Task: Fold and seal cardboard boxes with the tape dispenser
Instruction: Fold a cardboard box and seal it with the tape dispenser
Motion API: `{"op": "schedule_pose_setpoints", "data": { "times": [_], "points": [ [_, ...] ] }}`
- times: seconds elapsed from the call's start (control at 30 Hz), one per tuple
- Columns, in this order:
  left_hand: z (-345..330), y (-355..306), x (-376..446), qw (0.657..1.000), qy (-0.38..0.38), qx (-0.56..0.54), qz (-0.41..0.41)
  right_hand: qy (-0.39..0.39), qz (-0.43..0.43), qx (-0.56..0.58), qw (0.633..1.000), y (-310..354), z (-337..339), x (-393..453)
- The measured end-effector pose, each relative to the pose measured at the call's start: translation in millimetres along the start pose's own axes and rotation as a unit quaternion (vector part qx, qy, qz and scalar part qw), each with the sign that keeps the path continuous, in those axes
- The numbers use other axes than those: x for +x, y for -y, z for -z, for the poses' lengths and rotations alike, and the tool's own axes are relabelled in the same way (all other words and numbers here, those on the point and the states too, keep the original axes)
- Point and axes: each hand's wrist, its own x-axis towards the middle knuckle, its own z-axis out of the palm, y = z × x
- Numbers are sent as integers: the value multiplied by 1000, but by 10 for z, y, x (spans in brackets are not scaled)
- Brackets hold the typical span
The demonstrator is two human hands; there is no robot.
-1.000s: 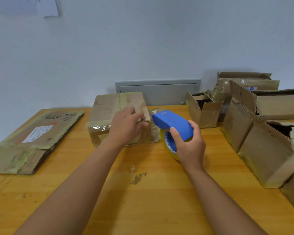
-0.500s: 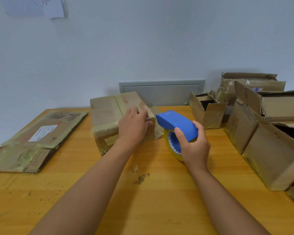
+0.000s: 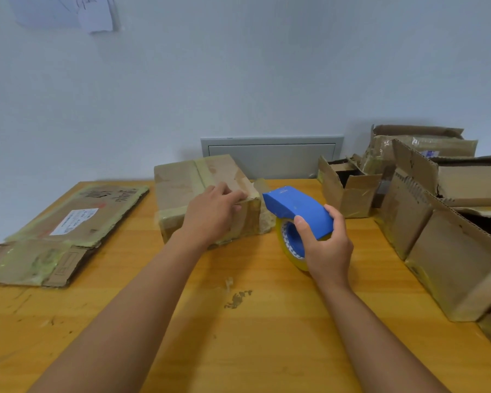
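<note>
A closed, taped cardboard box [image 3: 182,188] lies on the wooden table [image 3: 238,336] at centre back. My left hand [image 3: 210,217] rests on its near right corner, fingers bent over the top edge beside a loose end flap [image 3: 262,191]. Just right of the box, my right hand [image 3: 326,245] grips the blue tape dispenser [image 3: 295,208] with its yellowish tape roll [image 3: 288,245]. The dispenser's nose points at the box's right end, close to it.
A flattened cardboard box [image 3: 68,231] with a white label lies at the left. Several open, worn boxes [image 3: 451,251] crowd the right side, a small open one [image 3: 349,188] at the back. A grey wall panel [image 3: 270,157] sits behind the table.
The box has turned and slid a little toward me under my left hand. My right hand with the dispenser has stayed beside the box's right end.
</note>
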Motion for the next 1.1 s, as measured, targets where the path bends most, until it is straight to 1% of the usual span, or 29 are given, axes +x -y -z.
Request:
{"op": "schedule_pose_setpoints", "data": {
  "times": [0.07, 0.2, 0.37, 0.43, 0.5, 0.53, 0.6, 0.67, 0.73, 0.93, 1.1],
  "points": [
    [10, -2, -30, 1000, -19, 6, -2, -1, 3, -4, 1000, 5, -12, 2],
    [20, 18, -38, 999, -24, -35, 33, 1, 3, -5, 1000, 15, -10, -2],
    [105, 113, -120, 1000, -1, 19, -16, 5, 3, -6, 1000, 21, -3, -1],
    [126, 178, -163, 999, -30, 30, 5, 10, -1, -4, 1000, 24, -3, -2],
    [151, 253, -206, 995, -80, 18, 54, 11, 1, -2, 1000, 22, -4, -2],
    [160, 289, -224, 993, -88, 10, 72, 11, 3, -1, 1000, 19, -4, -2],
    [150, 337, -263, 995, -71, -11, 75, 10, 0, 0, 1000, 24, -8, -2],
    [119, 344, -288, 995, -75, -27, 63, 8, -1, 1, 1000, 27, -5, -2],
    [105, 341, -293, 994, -88, -28, 58, 7, 2, 4, 1000, 33, 3, -9],
    [135, 370, -333, 997, -61, -15, 43, -1, -10, 28, 1000, 90, -18, -18],
    [120, 381, -357, 996, -55, -29, 58, -9, 22, 77, 997, 317, -37, -18]
  ]
}}
